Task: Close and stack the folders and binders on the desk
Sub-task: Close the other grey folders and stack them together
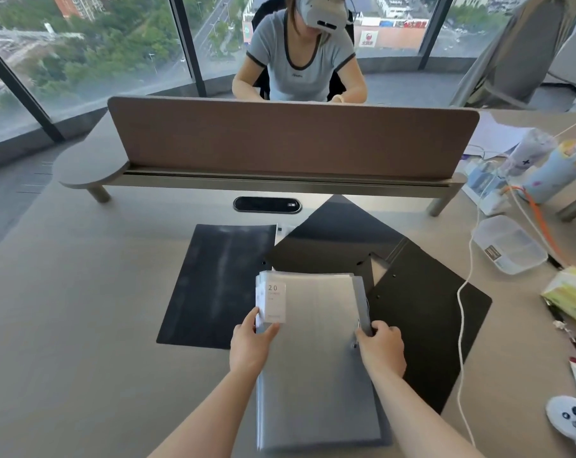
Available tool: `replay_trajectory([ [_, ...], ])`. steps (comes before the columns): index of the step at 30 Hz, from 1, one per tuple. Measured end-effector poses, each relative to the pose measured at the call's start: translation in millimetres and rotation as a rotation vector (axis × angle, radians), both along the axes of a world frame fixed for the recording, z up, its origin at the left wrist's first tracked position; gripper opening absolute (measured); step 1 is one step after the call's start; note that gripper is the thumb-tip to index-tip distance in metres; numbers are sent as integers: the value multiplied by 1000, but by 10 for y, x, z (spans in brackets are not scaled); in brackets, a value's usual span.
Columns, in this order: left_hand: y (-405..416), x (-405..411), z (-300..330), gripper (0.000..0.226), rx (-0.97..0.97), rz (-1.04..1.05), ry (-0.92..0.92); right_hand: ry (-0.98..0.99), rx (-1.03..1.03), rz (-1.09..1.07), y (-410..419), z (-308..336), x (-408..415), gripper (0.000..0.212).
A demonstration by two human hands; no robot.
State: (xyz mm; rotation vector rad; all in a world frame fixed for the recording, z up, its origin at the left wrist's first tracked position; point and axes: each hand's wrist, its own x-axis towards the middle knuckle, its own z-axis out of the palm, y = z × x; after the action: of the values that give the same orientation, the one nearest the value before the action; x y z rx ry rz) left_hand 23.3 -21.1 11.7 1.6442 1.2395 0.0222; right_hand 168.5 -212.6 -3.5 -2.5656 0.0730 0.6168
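Observation:
A grey translucent folder (pixel 316 358) with a white "20" label is held closed above the desk's near middle. My left hand (pixel 252 345) grips its left edge by the label. My right hand (pixel 380 348) grips its right edge at the spine. A closed black folder (pixel 220 282) lies flat on the desk to the left. An open black binder (pixel 412 285) lies spread at an angle to the right, partly under the grey folder.
A brown divider panel (pixel 290 140) crosses the desk (pixel 82 309), with a person seated behind it. On the right lie a clear plastic box (pixel 509 247), a white cable (pixel 461 325), a tissue pack (pixel 574 295) and a white controller (pixel 570 421).

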Motion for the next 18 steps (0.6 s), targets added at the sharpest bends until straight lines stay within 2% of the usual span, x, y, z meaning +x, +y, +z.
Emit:
replay_trajectory([
  [2,9,1,-7,62,-33,14,21,18,-28,-1,-10,-32,26,46],
  [5,14,31,11,62,-78,50,57,71,-27,-27,17,-103,95,30],
  [8,31,53,7,50,-130,79,67,132,4,-74,35,-161,169,25],
  [14,81,51,-63,33,-275,139,9,216,45,-108,34,-221,253,28],
  [18,84,68,-38,38,-350,163,-19,215,115,-139,57,-155,203,32],
])
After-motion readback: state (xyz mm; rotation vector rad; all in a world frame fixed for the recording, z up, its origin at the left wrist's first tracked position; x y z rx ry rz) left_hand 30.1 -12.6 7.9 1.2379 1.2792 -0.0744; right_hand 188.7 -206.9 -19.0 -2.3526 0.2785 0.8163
